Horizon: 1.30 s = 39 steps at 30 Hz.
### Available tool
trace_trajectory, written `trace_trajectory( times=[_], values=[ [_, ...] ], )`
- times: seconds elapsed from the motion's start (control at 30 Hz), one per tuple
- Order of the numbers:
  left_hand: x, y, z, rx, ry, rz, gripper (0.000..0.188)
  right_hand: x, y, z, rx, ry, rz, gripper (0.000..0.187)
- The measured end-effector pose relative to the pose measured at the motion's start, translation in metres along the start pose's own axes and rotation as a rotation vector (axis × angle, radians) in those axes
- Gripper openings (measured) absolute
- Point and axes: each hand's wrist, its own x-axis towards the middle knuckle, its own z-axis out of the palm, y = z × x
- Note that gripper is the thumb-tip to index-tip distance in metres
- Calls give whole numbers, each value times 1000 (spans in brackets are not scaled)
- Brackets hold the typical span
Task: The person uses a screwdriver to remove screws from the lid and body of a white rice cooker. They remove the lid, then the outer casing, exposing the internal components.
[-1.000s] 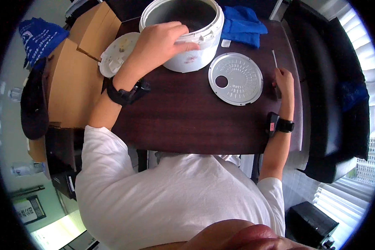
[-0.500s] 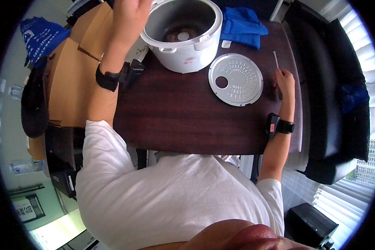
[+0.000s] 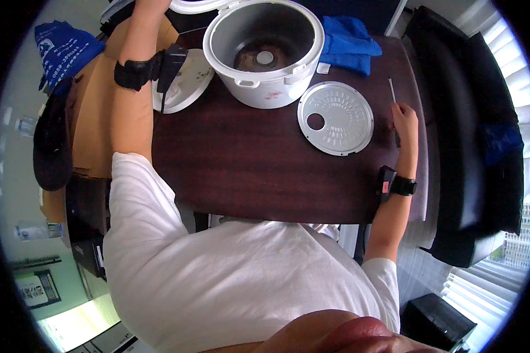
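Note:
My left hand (image 3: 152, 7) reaches to the top edge, where its fingers are cut off from sight. Beneath that forearm, a round white cover (image 3: 195, 83) with brownish specks lies on the table, partly hidden by the arm. To its right stands a white rice cooker body (image 3: 265, 88), its grey inside bare down to a stained bottom with a pale round disc. A grey metal inner lid plate (image 3: 344, 117) with one round hole rests flat in front of the cooker. At the table's right side, my right hand (image 3: 405, 120) is closed round a screwdriver (image 3: 393, 88), its shaft pointing away from me.
A blue cloth (image 3: 350, 44) lies behind the plate. Cardboard (image 3: 91, 129) and a blue bag (image 3: 68, 50) are on the left. Beyond the dark wooden table's (image 3: 247, 170) right edge stands a black sofa (image 3: 459, 117).
My left hand has moved farther away and to the left, partly out of view, uncovering more of the round white cover. The right hand keeps the screwdriver nearly in place.

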Motion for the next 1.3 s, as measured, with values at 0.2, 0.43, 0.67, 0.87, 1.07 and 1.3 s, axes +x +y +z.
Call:
trace_trajectory(
  times=[0.2,0.43,0.67,0.87,1.07,1.3],
  values=[
    [15,-2,-26,-197,-79,-530,35,1,4,1,-12,-12,11,35],
    [1,9,-81,-978,-200,-823,15,8,11,6,-3,-30,30,35],
    [-35,44,-65,-1390,-177,-665,9,10,4,4,34,-61,-32,33],
    [-57,105,3,-1668,-119,-535,9,-11,-28,3,572,-140,-37,22],
    [-55,132,4,-854,-241,-30,10,-41,-85,-9,605,-177,-287,23],
    [-53,114,19,-811,-392,-344,29,-62,-141,0,596,-247,-375,19]
  ],
)
